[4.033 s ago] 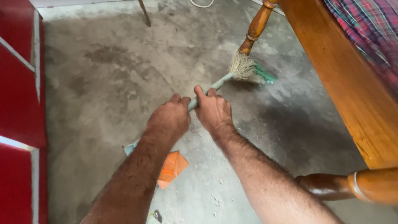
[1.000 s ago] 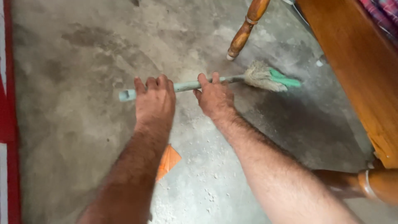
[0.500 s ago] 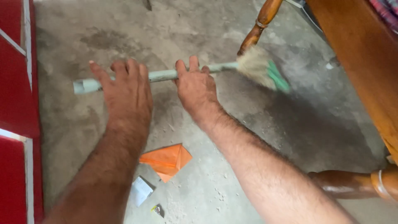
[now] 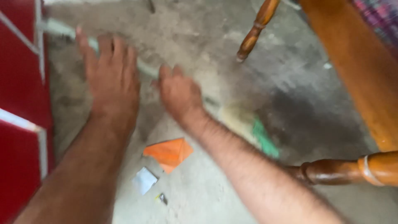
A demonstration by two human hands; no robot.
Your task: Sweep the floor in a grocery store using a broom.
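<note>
Head view: two bare hands on a short pale-green plastic-handled broom (image 4: 145, 68) with straw bristles and green binding, over grey concrete floor (image 4: 199, 45).

Left hand (image 4: 112, 79) laid over the upper handle, fingers spread and loosely curled; right hand (image 4: 178, 93) lower on the handle, seemingly wrapped around it, though blur leaves both grips uncertain. Broom slanting from upper left to bristles at lower right, beside right forearm. Orange folded paper (image 4: 169, 153) and small white scrap (image 4: 145, 180) just below hands. Best handled with low, short strokes, bristles flat. Turned wooden furniture leg (image 4: 255, 29) near; red panel (image 4: 20, 83) at left.
</note>
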